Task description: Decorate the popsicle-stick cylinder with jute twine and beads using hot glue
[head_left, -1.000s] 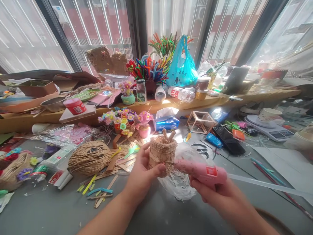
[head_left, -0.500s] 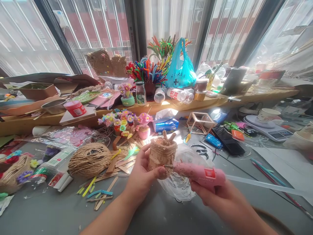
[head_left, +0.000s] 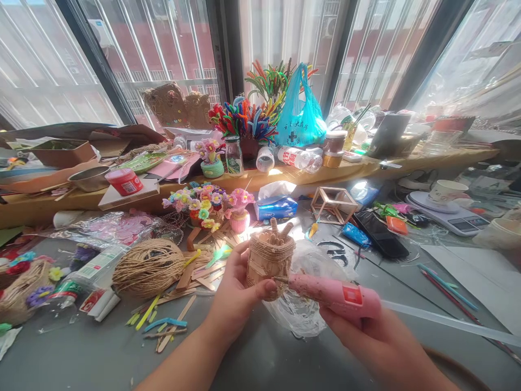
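Above a grey tabletop [head_left: 260, 366], the left hand [head_left: 238, 296] clasps a twine-rimmed wooden pot [head_left: 268, 258]; the right hand [head_left: 362, 328] grips a pink hot-glue gun [head_left: 331, 291] crosswise, nozzle [head_left: 280, 278] pointing left at the pot's lower wall.

Your left forearm [head_left: 187, 358] comes in bare from the bottom edge, slanting up and to the right. Your left hand [head_left: 238, 293] is curled in a grip, its thumb [head_left: 264, 289] stretched across toward the right and its fingers bent on the far side, partly hidden. Your right forearm [head_left: 423, 372], also bare, slants up and to the left from the lower right. Your right hand [head_left: 362, 331] is closed in a grip, most of its fingers out of sight. Your two hands are near each other but not touching.
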### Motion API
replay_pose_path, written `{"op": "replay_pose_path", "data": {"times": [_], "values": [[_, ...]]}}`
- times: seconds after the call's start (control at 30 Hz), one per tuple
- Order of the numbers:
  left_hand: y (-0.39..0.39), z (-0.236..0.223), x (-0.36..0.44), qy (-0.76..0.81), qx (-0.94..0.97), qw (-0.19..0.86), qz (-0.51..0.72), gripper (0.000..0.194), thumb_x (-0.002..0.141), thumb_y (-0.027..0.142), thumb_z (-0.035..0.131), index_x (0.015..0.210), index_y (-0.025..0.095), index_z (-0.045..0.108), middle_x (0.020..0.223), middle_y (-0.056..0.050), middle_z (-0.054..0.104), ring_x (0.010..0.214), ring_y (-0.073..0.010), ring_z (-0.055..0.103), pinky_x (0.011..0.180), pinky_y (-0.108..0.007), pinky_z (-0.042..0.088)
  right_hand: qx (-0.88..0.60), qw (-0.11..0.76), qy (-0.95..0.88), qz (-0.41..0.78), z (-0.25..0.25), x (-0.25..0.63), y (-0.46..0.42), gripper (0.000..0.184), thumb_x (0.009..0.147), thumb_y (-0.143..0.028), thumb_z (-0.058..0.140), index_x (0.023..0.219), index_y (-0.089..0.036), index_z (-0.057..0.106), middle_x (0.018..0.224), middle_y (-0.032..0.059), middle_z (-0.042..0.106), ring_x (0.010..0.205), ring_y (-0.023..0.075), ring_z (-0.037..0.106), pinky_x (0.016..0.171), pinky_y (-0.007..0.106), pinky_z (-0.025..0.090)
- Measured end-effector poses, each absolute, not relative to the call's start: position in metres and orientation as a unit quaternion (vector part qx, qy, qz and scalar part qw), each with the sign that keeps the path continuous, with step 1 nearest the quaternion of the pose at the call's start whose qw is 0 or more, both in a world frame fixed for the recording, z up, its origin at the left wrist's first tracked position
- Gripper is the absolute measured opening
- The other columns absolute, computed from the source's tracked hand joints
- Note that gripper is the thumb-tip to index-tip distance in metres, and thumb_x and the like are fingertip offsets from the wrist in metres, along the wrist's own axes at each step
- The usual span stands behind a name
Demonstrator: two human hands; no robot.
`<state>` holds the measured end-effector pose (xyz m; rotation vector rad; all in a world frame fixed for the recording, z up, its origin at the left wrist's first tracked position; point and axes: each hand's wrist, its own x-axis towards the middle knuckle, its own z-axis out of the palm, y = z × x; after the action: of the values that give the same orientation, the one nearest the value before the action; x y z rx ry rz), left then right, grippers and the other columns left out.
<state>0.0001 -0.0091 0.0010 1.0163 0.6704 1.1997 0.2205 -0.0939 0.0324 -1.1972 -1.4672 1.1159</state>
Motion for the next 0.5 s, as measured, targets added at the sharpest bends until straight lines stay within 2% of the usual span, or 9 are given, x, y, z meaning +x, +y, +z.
{"op": "replay_pose_path", "data": {"times": [0.13, 0.27, 0.5], "values": [[-0.01, 0.003, 0.0, 0.298, 0.45, 0.654, 0.53, 0.079, 0.071, 0.029, 0.098, 0.14, 0.034, 0.059, 0.14, -0.007, 0.072, 0.129, -0.0334, 0.067, 0.103, -0.041, 0.056, -0.49, 0.443, -0.599, 0.452, 0.033, 0.223, -0.092, 0.037, 0.104, -0.047, 0.063, 0.139, -0.04, 0.075, 0.147, 0.003, 0.072, 0.141, 0.0331, 0.063, 0.122, 0.048, 0.048], [-0.009, 0.002, 0.001, 0.291, 0.453, 0.655, 0.53, 0.078, 0.072, 0.029, 0.098, 0.14, 0.034, 0.059, 0.139, -0.007, 0.072, 0.129, -0.0335, 0.067, 0.102, -0.042, 0.056, -0.481, 0.416, -0.618, 0.462, 0.032, 0.227, -0.09, 0.039, 0.105, -0.046, 0.062, 0.141, -0.04, 0.074, 0.148, 0.0044, 0.072, 0.142, 0.0347, 0.062, 0.122, 0.05, 0.048], [-0.009, 0.001, 0.001, 0.284, 0.455, 0.657, 0.529, 0.076, 0.073, 0.027, 0.097, 0.139, 0.034, 0.059, 0.137, -0.007, 0.072, 0.127, -0.0328, 0.069, 0.1, -0.041, 0.057, -0.505, 0.469, -0.572, 0.444, 0.035, 0.216, -0.095, 0.038, 0.1, -0.056, 0.065, 0.131, -0.04, 0.08, 0.139, 0.0049, 0.077, 0.136, 0.0355, 0.067, 0.119, 0.049, 0.05]]}}
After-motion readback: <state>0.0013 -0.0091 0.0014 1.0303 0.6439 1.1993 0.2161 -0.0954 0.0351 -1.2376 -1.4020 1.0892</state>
